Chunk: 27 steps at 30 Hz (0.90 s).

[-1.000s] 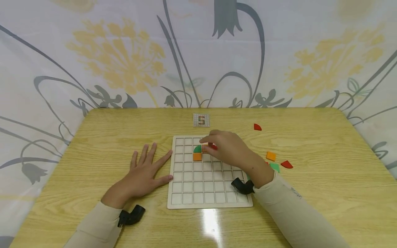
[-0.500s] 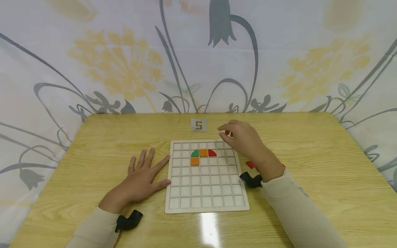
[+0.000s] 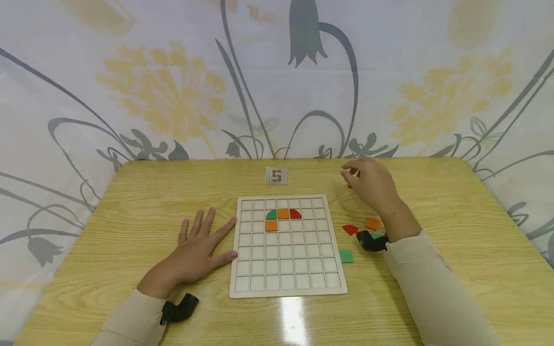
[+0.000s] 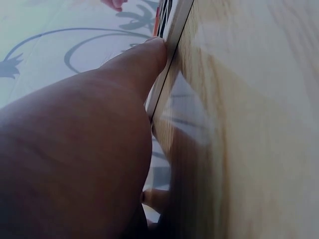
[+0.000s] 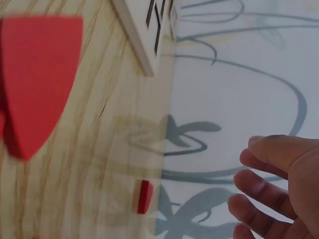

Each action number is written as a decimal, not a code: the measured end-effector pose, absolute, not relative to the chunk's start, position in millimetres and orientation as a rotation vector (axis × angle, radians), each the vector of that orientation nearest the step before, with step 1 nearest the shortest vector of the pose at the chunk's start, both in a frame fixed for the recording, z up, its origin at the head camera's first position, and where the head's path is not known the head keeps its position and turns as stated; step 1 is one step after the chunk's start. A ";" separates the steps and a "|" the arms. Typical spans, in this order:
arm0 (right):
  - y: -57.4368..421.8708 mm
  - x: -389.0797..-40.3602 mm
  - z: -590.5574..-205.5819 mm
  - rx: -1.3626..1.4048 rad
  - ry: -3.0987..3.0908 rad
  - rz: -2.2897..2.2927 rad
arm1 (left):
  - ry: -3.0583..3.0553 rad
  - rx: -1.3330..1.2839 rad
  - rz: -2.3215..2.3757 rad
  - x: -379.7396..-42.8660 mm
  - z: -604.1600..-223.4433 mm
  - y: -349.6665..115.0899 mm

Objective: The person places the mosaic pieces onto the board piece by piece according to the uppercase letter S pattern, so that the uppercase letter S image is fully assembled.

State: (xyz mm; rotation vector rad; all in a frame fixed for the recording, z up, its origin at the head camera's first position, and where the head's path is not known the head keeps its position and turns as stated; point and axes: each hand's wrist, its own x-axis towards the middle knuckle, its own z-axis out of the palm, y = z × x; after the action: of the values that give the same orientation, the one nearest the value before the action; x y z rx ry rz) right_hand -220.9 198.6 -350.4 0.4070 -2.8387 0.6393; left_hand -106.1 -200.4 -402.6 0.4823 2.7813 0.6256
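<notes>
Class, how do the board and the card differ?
The board is larger; the card is smaller. The board carries four coloured pieces; the card shows an S-shaped figure. The left hand touches the board, while neither hand touches the card. Both show a grid.

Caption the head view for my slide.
Left hand touches a grid board bearing four tiles; right hand hovers above the table near loose tiles.

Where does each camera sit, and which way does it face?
Head: on the head, facing forward and down at the board; left hand, right hand and sleeves show.
Left wrist: worn there, looking along the left hand toward the board's edge.
Right wrist: worn there, looking past red pieces toward the backdrop; fingers show.
Head and right wrist share the board.
</notes>
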 end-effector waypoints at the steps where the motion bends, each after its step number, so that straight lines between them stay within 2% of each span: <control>1: 200.9 -221.6 -351.4 0.390 -2.846 0.646 | 2.781 0.483 0.626 -106.1 -402.8 -200.4; 14: 217.1 -230.0 -364.5 0.241 -3.138 0.725 | 2.791 0.493 0.606 -108.0 -406.6 -201.6; 27: 222.2 -234.8 -372.6 0.285 -3.234 0.642 | 2.779 0.489 0.593 -107.6 -403.7 -200.7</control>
State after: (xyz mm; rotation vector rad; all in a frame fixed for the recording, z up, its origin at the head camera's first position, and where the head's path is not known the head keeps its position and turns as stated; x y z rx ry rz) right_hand -234.8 222.2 -372.6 0.2848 -3.2335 0.6416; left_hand -107.6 -200.7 -403.7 0.4888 2.7793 0.5932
